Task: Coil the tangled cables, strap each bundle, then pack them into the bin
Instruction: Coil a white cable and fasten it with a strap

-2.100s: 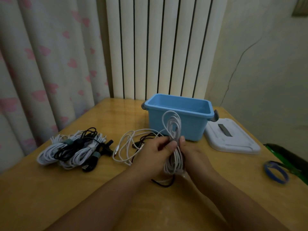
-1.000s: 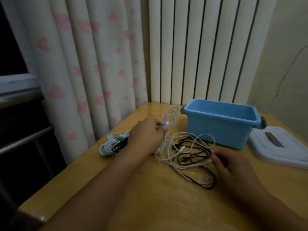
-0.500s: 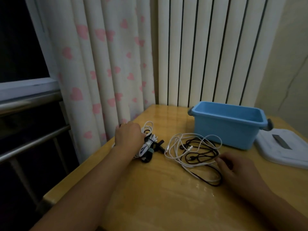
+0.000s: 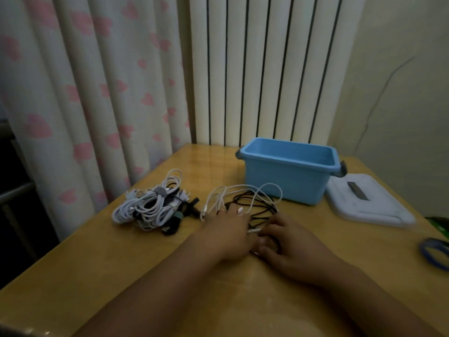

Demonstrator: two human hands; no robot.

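A loose tangle of white and black cables [image 4: 252,200] lies on the wooden table [image 4: 121,268] in front of the blue bin [image 4: 289,173], which looks empty. My left hand [image 4: 228,229] lies on the tangle's near left side with its fingers stretched over the cords. My right hand [image 4: 289,244] sits right beside it, fingers curled around a white cord end and a black loop at the tangle's near edge. A pile of coiled, strapped cable bundles [image 4: 153,205] rests to the left, apart from both hands.
The bin's white lid [image 4: 366,203] lies flat to the right of the bin. A blue strap ring [image 4: 435,251] sits at the right table edge. Curtain and radiator stand behind; the table's left edge drops off near the bundles.
My left hand set the coiled white bundle on the pile at the left, let go and came back to the loose tangle. My right hand stayed at the tangle's near edge.
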